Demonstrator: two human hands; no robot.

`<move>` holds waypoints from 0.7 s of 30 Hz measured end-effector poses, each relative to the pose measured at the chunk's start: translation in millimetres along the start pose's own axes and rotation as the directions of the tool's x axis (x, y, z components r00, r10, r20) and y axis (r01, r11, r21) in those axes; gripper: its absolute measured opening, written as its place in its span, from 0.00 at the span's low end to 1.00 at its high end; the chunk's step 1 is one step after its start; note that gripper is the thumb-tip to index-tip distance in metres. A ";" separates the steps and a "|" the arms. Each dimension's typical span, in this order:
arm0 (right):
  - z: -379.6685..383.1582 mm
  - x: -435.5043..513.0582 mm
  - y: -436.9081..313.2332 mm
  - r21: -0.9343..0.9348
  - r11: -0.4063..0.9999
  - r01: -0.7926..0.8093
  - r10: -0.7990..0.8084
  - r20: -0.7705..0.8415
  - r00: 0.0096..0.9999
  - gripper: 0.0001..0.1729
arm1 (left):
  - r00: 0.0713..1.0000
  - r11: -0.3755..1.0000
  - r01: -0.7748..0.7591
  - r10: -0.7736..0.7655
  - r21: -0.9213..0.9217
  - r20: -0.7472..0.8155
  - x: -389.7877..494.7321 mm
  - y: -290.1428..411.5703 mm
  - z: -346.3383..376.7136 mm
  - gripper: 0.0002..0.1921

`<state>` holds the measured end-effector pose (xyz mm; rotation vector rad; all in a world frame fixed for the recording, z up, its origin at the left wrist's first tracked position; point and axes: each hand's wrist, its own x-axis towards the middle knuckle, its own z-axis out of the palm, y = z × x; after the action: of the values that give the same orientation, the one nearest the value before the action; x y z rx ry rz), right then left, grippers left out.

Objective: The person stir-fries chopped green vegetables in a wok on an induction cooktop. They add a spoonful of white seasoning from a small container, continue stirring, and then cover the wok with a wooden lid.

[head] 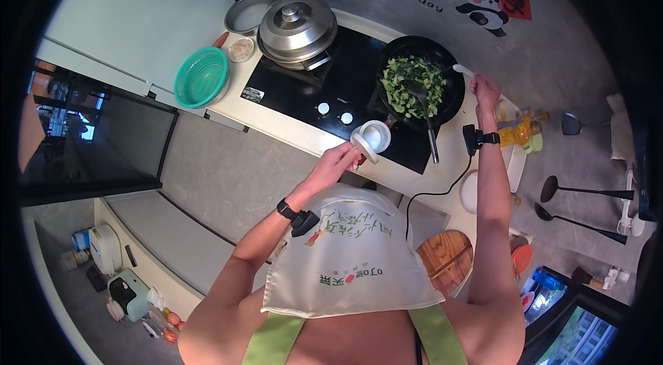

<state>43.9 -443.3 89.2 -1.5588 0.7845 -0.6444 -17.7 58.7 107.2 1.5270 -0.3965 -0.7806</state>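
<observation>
My left hand (336, 159) grips a small white jar (382, 129) near the counter's front edge, its lid (365, 149) tipped back toward my fingers. Whitish contents show inside the jar. A small white spoon (462, 70) is held in my right hand (486, 89), its bowl end over the right rim of a black wok (456, 98). Chopped green vegetables (409, 75) fill the wok's middle. A metal spatula (429, 129) rests in them, its handle leaning out over the near rim. What the spoon carries is too small to tell.
A lidded steel pot (298, 28) stands on the left of the black cooktop (290, 98). Left of it are a green colander (203, 77) and a small bowl (241, 49). Oil bottles (518, 133) stand by my right forearm, and a cable (435, 193) crosses the counter.
</observation>
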 end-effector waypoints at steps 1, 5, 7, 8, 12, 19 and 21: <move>-1.6 -6.3 0.8 0.012 1.000 0.001 -0.001 0.026 1.000 0.08 | 1.000 1.000 0.003 -0.003 -0.003 0.006 1.5 -0.4 1.3 0.16; 5.9 -35.3 -3.3 0.052 0.998 -0.044 0.042 0.045 0.998 0.08 | 0.999 1.000 0.026 -0.026 0.014 0.035 6.8 -3.9 3.6 0.16; 15.0 -49.5 -7.8 0.071 0.996 -0.052 0.046 0.073 0.996 0.09 | 0.999 1.000 0.006 -0.006 0.000 0.049 7.6 -6.0 3.4 0.16; 20.6 -55.8 -9.8 0.082 0.996 -0.047 0.041 0.071 0.997 0.09 | 0.999 1.000 -0.001 0.000 0.009 0.051 7.6 -6.9 3.1 0.16; 40.9 -79.1 -12.0 0.040 0.998 -0.039 0.031 0.193 0.981 0.08 | 0.997 0.999 0.014 -0.016 0.030 0.081 6.2 -9.6 0.9 0.16; 34.1 -127.8 -20.1 -0.382 0.910 0.160 -0.090 0.195 0.977 0.08 | 0.995 1.000 0.014 -0.017 0.024 0.100 4.7 -12.9 -6.2 0.16; 25.8 -136.0 -30.8 -0.405 0.873 0.273 -0.201 0.211 0.957 0.08 | 0.995 1.000 0.016 -0.019 0.026 0.100 4.3 -14.4 -8.5 0.16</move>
<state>-16.2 -318.8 120.6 -2.1124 0.6412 -0.5309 -11.8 64.0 91.8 1.5202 -0.4690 -0.8714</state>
